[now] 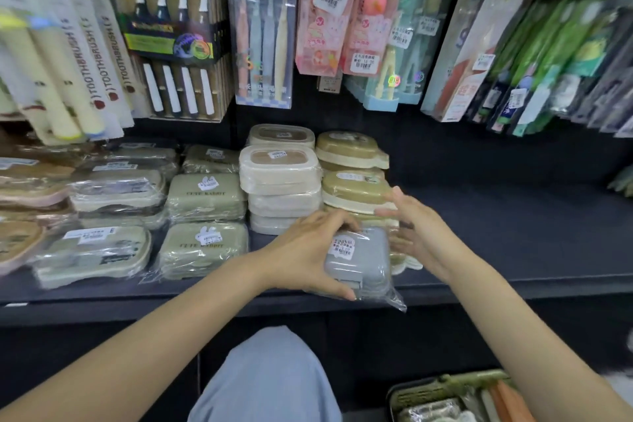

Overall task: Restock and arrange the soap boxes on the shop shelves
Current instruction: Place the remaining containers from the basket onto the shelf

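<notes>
Soap boxes are stacked in wrapped rows on the dark shelf (513, 250); a grey soap box (359, 260) at the front edge is gripped by the left hand (308, 250), while the right hand (421, 233) is held open beside it. Its loose, glossy film overhangs the edge — a slip off the shelf is possible.

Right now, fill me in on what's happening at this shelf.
A person is restocking soap boxes. Their left hand grips a grey plastic-wrapped soap box at the front edge of the dark shelf, while the right hand hovers open beside it. Behind sit stacks of cream rounded soap boxes and olive-lidded soap boxes; green rabbit-labelled boxes lie to the left. Packaged toothbrushes hang above.
</notes>
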